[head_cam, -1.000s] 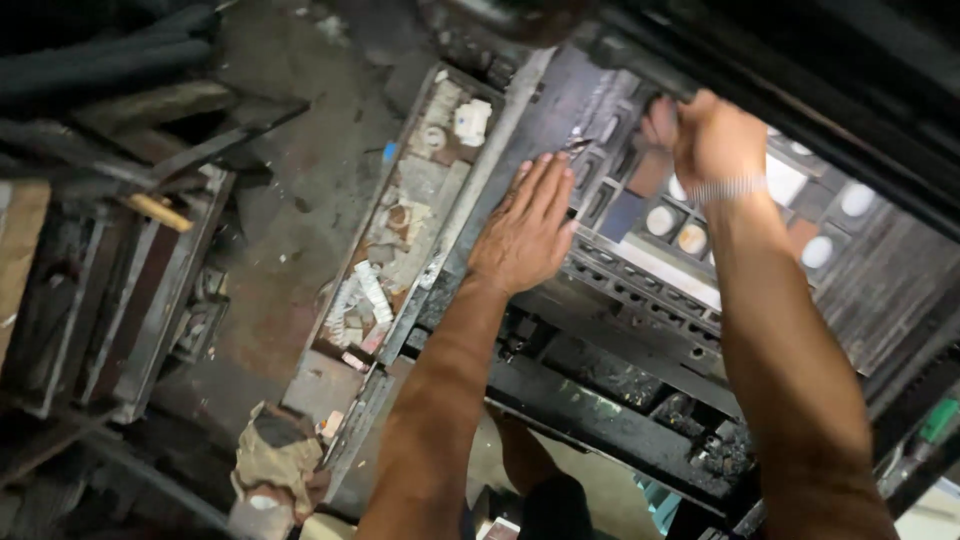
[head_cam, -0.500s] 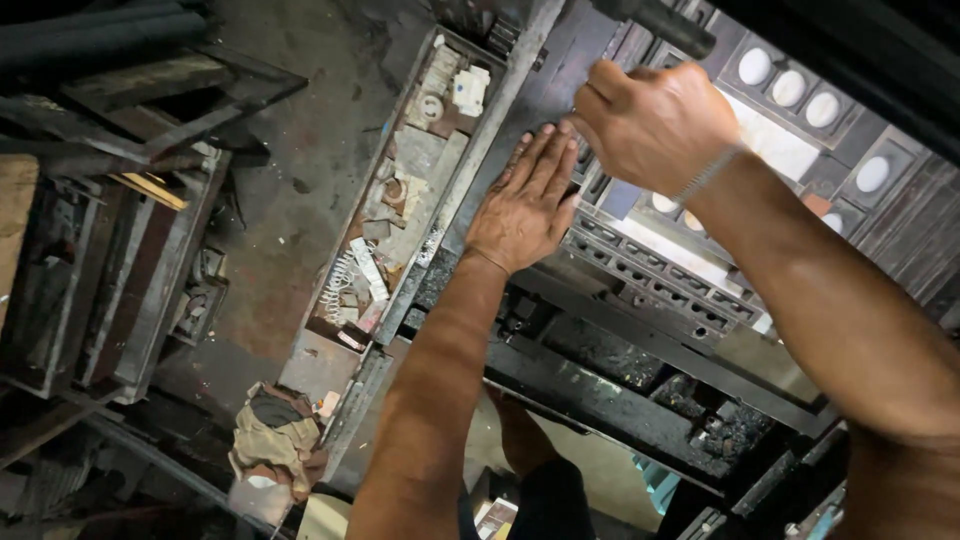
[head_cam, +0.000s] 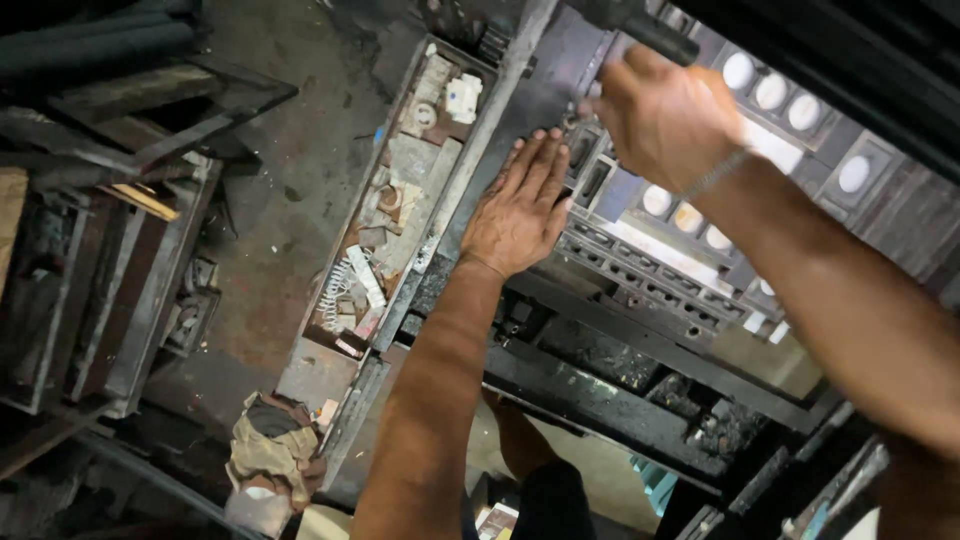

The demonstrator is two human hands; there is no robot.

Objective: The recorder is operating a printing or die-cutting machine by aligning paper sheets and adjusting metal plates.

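The left hand (head_cam: 520, 210) lies flat and released, palm down with fingers stretched together, on the near edge of a dark metal frame (head_cam: 640, 300) packed with small blocks and pale round pieces. Its fingertips point up and to the right in the head view, toward the right hand, and its forearm runs back down toward the bottom of the view. The right hand (head_cam: 665, 115) sits just above and to the right of the left hand, clenched around a dark round bar (head_cam: 640, 28) at the frame's upper end; the fingers curl over the bar so their tips are hidden. A thin band shows at that wrist. The bar's long axis runs from upper left to lower right, crossing the frame's top, and its far end passes out of sight under the dark machine part above. The frame itself lies long from upper left to lower right, with rows of white discs (head_cam: 770, 90) along its far side. Just left of the frame, alongside the left hand, a narrow metal tray (head_cam: 340, 345) runs diagonally from lower left to upper right and holds worn scraps, a coiled spring and a white fitting. At the tray's lower end a crumpled rag (head_cam: 265, 455) lies on the grimy floor (head_cam: 290, 200). Well left of the frame stand dark metal racks (head_cam: 110, 280).
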